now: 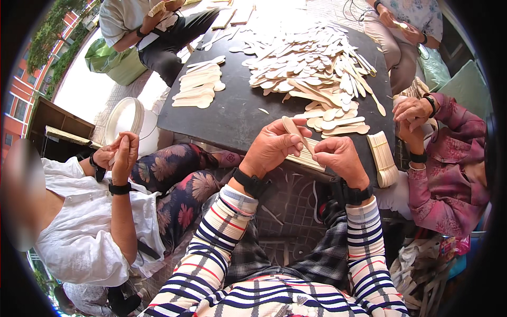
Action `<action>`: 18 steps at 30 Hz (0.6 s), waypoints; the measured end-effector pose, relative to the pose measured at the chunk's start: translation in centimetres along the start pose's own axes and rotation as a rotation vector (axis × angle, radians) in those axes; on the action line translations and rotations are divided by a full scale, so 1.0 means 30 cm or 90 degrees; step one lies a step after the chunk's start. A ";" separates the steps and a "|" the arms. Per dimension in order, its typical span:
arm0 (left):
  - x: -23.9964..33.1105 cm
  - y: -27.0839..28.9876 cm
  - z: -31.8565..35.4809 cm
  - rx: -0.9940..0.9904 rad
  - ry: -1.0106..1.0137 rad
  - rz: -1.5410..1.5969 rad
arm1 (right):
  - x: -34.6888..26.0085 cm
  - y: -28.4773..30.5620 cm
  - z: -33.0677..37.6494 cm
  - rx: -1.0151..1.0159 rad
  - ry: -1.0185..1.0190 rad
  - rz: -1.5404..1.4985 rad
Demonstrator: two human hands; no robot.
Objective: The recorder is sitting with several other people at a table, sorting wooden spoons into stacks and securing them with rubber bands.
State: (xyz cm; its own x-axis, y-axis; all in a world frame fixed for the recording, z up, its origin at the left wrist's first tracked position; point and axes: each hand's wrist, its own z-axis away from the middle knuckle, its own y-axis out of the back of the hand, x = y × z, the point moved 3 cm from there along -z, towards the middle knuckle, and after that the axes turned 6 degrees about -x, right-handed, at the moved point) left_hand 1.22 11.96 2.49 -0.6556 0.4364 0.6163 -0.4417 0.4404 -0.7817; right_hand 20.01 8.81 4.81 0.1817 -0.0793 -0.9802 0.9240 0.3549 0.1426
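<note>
Between my two hands is a flat wooden spoon [289, 126], tilted with its broad end up and to the left. My left hand [272, 145] pinches it between thumb and fingers. At its lower end, the thumb and fingertips of my right hand [343, 161] are closed. Just behind and below my hands, a neat row of wooden pieces [308, 160] lies at the near table edge, partly hidden by them. A large loose heap of wooden spoons [296, 58] covers the far part of the dark table [222, 119].
Left on the table is a smaller group of spoons [198, 87]; a stacked bundle [382, 158] sits at the right edge. People sit around: one in white [90, 222] left, one in a patterned red top [449, 164] right, two across. A white bucket [125, 119] stands left.
</note>
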 end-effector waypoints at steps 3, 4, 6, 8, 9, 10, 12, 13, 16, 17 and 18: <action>0.001 -0.001 0.009 0.010 0.016 -0.022 | -0.002 -0.004 0.003 -0.003 -0.014 0.017; 0.003 -0.005 0.010 0.010 0.015 -0.023 | -0.007 -0.008 0.004 -0.004 -0.013 0.017; 0.000 -0.015 0.007 0.019 0.018 -0.047 | -0.017 -0.011 0.009 0.006 -0.015 0.015; -0.016 -0.018 0.005 0.039 0.038 -0.069 | 0.008 -0.011 0.008 0.003 -0.015 0.014; -0.022 -0.017 0.006 0.062 0.058 -0.091 | 0.012 -0.015 0.007 -0.003 -0.015 0.010; -0.022 -0.020 0.004 0.062 0.058 -0.091 | 0.007 -0.014 0.007 -0.002 -0.016 0.010; -0.018 -0.026 0.000 0.094 0.071 -0.237 | -0.033 -0.001 0.011 0.041 0.025 0.062; -0.021 -0.036 0.002 0.094 0.071 -0.237 | -0.048 0.006 0.017 0.050 0.016 -0.012; -0.072 -0.080 0.011 0.048 0.096 -0.446 | -0.082 0.016 0.044 0.087 0.053 -0.058; -0.098 -0.103 0.010 0.037 0.045 -0.490 | -0.093 0.001 0.051 0.075 0.059 -0.056; -0.116 -0.123 0.010 0.027 -0.006 -0.534 | -0.080 -0.013 0.047 0.057 0.075 -0.036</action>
State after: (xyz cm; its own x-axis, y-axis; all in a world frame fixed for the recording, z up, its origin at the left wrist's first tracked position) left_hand 4.92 8.58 3.20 -0.1045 -0.0292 0.9941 -0.8078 0.5856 -0.0677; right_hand 19.68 7.55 7.30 0.0925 0.0145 -0.9956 0.9589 0.2681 0.0929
